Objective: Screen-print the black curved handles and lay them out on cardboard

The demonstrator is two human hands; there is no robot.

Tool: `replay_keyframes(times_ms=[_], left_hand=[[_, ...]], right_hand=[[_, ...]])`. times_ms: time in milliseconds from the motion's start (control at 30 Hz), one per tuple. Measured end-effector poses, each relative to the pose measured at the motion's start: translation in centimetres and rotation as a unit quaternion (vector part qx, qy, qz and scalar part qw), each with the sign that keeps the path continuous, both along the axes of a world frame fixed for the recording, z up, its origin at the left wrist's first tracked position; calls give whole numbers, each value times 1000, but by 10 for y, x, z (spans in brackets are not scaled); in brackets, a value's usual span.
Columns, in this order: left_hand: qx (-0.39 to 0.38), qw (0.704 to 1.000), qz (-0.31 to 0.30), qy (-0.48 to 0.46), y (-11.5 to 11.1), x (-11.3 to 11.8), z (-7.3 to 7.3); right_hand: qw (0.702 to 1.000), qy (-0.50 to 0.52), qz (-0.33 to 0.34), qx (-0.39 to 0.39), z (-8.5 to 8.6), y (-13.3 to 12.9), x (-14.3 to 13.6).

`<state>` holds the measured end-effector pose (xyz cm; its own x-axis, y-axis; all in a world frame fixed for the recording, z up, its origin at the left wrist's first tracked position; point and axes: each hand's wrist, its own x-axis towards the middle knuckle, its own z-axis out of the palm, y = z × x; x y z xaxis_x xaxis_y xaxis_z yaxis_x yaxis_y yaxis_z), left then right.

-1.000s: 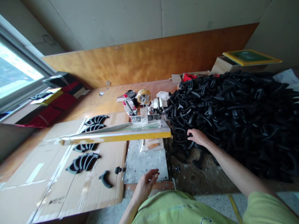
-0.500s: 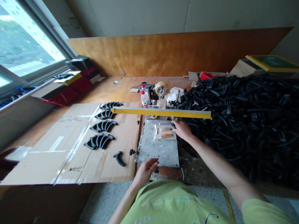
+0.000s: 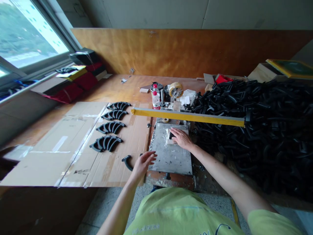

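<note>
My right hand (image 3: 181,138) lies over the small fixture on the metal plate (image 3: 168,161). Its fingers are closed over a black curved plastic part (image 3: 171,135), most of which they hide. Clear film (image 3: 168,142) shows at the fixture's left side. My left hand (image 3: 144,162) is raised at the plate's left edge, fingers apart, with nothing in it. Close to its left, a single black curved part (image 3: 127,162) lies on the cardboard (image 3: 80,143). Further back on the cardboard, fanned groups of the same parts (image 3: 106,143) form several rows.
A yellow-edged bar (image 3: 188,117) spans above the plate's far end. Behind it stand bottles with red caps (image 3: 156,99) and a tape roll (image 3: 176,89). A large heap of black parts (image 3: 264,130) covers the right side. Red and black boxes (image 3: 83,80) sit by the window.
My right hand has moved left, from the plate's right edge onto the fixture, with the black curved part. My left hand has shifted left and away from me, its fingers spreading. The view has shifted slightly.
</note>
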<state>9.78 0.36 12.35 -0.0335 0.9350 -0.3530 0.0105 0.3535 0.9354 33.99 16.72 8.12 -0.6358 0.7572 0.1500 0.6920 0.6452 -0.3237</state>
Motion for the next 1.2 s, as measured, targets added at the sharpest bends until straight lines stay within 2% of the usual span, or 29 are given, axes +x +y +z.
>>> replay_keyframes(times_ms=[133, 233, 300, 333, 367, 433, 500, 567, 633, 733, 833, 900, 967, 1133, 1200], left_hand=[[117, 987, 94, -52, 65, -6, 61], [187, 972, 112, -93, 107, 3, 103], [193, 971, 100, -98, 121, 11, 118], [194, 972, 98, -95, 123, 13, 120], [197, 971, 100, -90, 121, 13, 119], [191, 973, 104, -80, 108, 9, 107], [140, 984, 89, -63, 89, 0, 86], [65, 995, 62, -48, 69, -7, 60], [16, 998, 42, -40, 55, -10, 32], [3, 999, 42, -28, 46, -8, -7], [6, 998, 56, 9, 47, -4, -31], [8, 998, 63, 28, 49, -4, -40], [8, 997, 66, 34, 50, -5, -44], [6, 997, 71, 33, 49, -7, -51], [5, 997, 73, 29, 49, -7, -54]], right_hand=[[998, -14, 63, -17, -6, 1, -7], [991, 18, 129, -26, -5, -9, 0], [987, 47, 153, -28, 1, -19, 15], [988, 61, 137, -21, 5, -24, 26], [993, 73, 91, -8, 10, -27, 39], [995, 85, -52, 22, 22, -30, 68], [980, 85, -174, 40, 35, -22, 92], [968, 95, -228, 46, 49, -7, 101], [967, 107, -223, 61, 60, 12, 88], [979, 69, -168, 95, 71, 38, 41], [988, -15, -131, 79, 73, 53, -4], [990, -65, -118, 45, 72, 56, -17], [989, -95, -111, 20, 69, 56, -18], [979, -106, -168, 41, 61, 54, -10], [979, -106, -166, 52, 56, 49, -13]])
